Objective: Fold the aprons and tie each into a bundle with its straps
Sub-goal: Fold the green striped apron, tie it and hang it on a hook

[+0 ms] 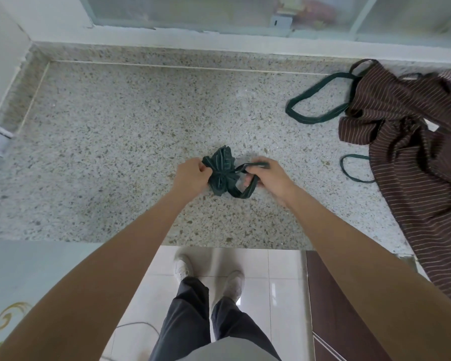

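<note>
Item 1: green apron (221, 173), dark with pale stripes, gathered into a small cinched bundle at the middle of the frame, on the speckled stone counter (115, 142).

Item 2: green strap (241, 190), running from the bundle's waist in a loop down and to the right.

Item 3: left hand (192, 178), just left of the bundle, fingers curled and clamped on its cloth.

Item 4: right hand (267, 177), just right of the bundle, fingers curled round the strap loop.

Item 5: brown apron (414, 162), striped, unfolded, heaped at the right of the frame and hanging over the counter's near edge.

Item 6: 2 dark green loops beside the brown apron, the larger (315, 100) at upper right, the smaller (354, 168) below it.

Item 7: white tiled floor (258, 295), lower centre.
</note>
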Demonstrator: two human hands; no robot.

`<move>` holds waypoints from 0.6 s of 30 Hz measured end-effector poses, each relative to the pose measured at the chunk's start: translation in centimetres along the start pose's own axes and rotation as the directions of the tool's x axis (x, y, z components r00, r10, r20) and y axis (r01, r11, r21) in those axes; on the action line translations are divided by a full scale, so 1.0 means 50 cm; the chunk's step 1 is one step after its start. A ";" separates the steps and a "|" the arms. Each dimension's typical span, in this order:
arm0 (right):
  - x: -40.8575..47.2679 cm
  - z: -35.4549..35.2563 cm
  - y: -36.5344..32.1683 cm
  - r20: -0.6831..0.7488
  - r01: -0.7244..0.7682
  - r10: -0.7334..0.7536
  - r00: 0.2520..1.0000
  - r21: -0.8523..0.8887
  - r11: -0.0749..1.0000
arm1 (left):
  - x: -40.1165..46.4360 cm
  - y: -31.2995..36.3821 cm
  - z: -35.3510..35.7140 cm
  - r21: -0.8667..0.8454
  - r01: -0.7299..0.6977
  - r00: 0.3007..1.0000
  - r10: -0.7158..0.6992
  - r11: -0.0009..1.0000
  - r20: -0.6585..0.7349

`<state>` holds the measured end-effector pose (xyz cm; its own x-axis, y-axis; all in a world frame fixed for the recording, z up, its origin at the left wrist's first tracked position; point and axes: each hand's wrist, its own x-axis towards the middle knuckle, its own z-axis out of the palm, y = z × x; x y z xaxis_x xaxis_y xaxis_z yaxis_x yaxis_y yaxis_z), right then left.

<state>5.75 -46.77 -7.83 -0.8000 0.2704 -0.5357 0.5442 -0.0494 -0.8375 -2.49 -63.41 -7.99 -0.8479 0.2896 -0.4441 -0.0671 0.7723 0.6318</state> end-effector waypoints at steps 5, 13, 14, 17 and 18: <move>-0.030 0.046 -0.118 0.188 0.013 -0.038 0.981 0.129 0.992 | -0.027 0.035 -0.052 -0.006 -0.045 0.999 0.045 0.999 -0.013; -0.083 0.071 -0.269 0.112 0.210 -0.198 0.974 -0.113 0.971 | -0.057 0.103 -0.183 -0.045 -0.374 0.927 0.373 0.926 -0.041; -0.088 0.068 -0.282 0.091 0.241 -0.226 0.970 -0.224 0.944 | -0.055 0.108 -0.201 -0.016 -0.379 0.923 0.376 0.925 -0.086; -0.099 0.058 -0.310 0.068 0.246 -0.258 0.964 -0.602 0.760 | -0.063 0.130 -0.253 -0.025 -0.410 0.909 0.406 0.912 -0.100; -0.103 0.056 -0.316 0.039 0.228 -0.284 0.958 -0.705 0.671 | -0.069 0.135 -0.267 -0.053 -0.429 0.902 0.424 0.902 -0.088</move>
<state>0.56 -50.06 7.86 -0.9308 0.2359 -0.2794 0.3616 0.7065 -0.6083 -7.06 -66.76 6.31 -0.8392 0.5384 -0.0769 0.2751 0.5422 0.7939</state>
